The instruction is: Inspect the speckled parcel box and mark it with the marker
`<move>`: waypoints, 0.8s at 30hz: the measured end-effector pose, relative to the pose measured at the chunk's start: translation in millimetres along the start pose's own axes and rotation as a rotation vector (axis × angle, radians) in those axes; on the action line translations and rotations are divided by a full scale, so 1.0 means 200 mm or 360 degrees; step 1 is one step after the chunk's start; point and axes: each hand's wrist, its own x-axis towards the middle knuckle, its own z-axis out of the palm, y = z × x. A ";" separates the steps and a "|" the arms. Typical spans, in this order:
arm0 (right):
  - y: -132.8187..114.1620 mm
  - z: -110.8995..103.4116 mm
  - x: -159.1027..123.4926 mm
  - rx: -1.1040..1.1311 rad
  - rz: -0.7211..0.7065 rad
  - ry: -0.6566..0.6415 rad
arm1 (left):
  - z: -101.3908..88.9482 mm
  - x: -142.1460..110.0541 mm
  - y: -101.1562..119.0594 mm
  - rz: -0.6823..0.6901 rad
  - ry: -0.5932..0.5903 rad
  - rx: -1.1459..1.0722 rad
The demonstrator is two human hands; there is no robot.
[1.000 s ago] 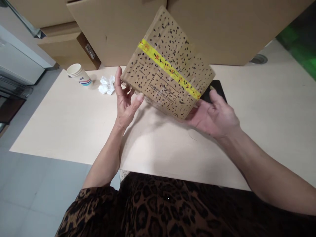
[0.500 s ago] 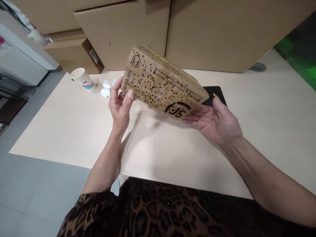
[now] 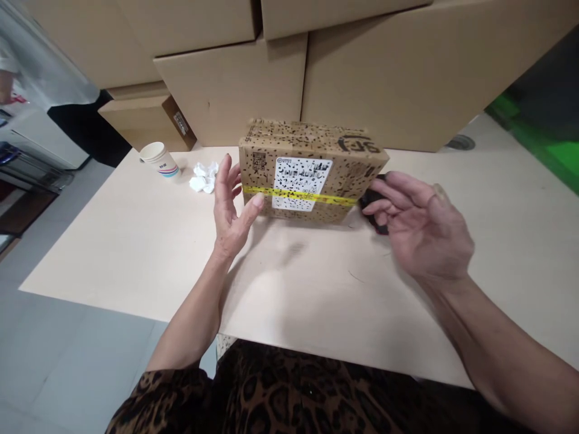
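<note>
1. A parcel [image 3: 312, 172] of brown speckled card stands on the pale surface [image 3: 136, 241], near its far middle, with its broad face towards the camera.
2. That face carries a white label [image 3: 301, 184], and a yellow tape [image 3: 298, 194] runs level across the face and over the label's lower part.
3. The left hand [image 3: 230, 202] is open, fingers spread and pointing up, at the parcel's left edge; its thumb touches the face near the tape's left end.
4. The right hand [image 3: 418, 223] is open too, fingers loosely curved and pointing left, just beside the parcel's right edge. Whether its fingertips touch the card cannot be told.
5. A black thing [image 3: 371, 202] lies on the surface behind the right fingers, mostly hidden by them and by the parcel.
6. A paper cup [image 3: 159, 161] with coloured stripes stands at the far left of the surface, and crumpled tissue [image 3: 203, 178] lies between it and the left hand.
7. Large plain cartons [image 3: 384, 84] are stacked along the far side of the surface, just behind the parcel.
8. A leopard-print garment [image 3: 294, 392] fills the near bottom edge.
</note>
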 end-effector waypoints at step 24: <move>-0.08 0.00 -0.07 -0.0482 -0.0896 -0.0302 | 0.15 -0.02 0.11 -0.1162 -0.0205 -0.1170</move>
